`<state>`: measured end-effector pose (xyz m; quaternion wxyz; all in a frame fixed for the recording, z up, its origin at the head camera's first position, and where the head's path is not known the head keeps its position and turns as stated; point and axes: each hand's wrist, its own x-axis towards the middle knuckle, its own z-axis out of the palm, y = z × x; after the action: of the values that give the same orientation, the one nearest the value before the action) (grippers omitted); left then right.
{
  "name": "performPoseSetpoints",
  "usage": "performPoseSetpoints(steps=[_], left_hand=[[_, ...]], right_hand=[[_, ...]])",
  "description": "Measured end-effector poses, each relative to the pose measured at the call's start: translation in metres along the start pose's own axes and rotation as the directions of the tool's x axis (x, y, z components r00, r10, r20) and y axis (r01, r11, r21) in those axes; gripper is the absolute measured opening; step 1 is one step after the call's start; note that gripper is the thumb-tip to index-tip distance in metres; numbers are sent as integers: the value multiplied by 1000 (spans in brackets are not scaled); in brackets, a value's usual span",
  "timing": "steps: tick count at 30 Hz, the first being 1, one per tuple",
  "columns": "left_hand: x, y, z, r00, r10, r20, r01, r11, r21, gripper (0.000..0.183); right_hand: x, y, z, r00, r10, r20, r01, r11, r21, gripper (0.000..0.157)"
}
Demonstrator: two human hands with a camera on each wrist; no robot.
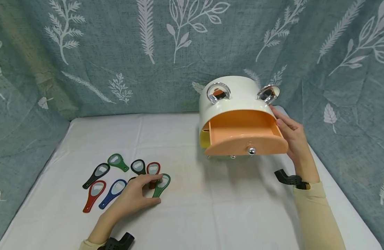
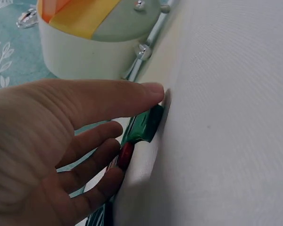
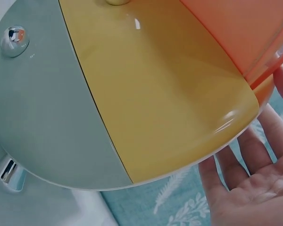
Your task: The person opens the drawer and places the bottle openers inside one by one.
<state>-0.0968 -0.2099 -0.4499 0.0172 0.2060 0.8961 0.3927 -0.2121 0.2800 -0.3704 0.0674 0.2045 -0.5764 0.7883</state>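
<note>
My left hand (image 1: 134,196) pinches a green bottle opener (image 1: 159,191) at the right end of a group of openers, thumb at its handle end and index finger by its ring. In the left wrist view the thumb lies over the green handle and the other fingers are spread. My right hand (image 1: 293,137) rests with extended fingers against the right side of a white rounded drawer box (image 1: 235,95). Its top orange drawer (image 1: 241,147) is pulled out, with nothing inside. Below are a yellow drawer (image 3: 155,103) and a grey-green drawer (image 3: 42,108), both closed.
Left of and under my left hand lie several more openers, among them a black one (image 1: 93,176), a red one (image 1: 90,201), a blue one (image 1: 107,199) and another green one (image 1: 120,164). White cloth (image 1: 185,222) covers the table; a patterned curtain (image 1: 117,45) hangs behind.
</note>
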Motion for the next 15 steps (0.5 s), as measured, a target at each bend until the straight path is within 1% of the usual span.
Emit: performPoseSetpoints(steps=[7, 11, 15], left_hand=[[-1, -2, -2, 998, 58, -6, -58, 998, -19, 56], [-2, -3, -3, 999, 46, -15, -46, 999, -28, 51], [-4, -3, -5, 1000, 4, -19, -4, 1000, -4, 47]], right_hand=[[1, -1, 0, 1000, -10, -5, 10, 1000, -7, 36], [2, 0, 0, 1000, -7, -2, 7, 1000, -9, 36], [2, 2, -1, 1000, -6, 2, 6, 1000, 1, 35]])
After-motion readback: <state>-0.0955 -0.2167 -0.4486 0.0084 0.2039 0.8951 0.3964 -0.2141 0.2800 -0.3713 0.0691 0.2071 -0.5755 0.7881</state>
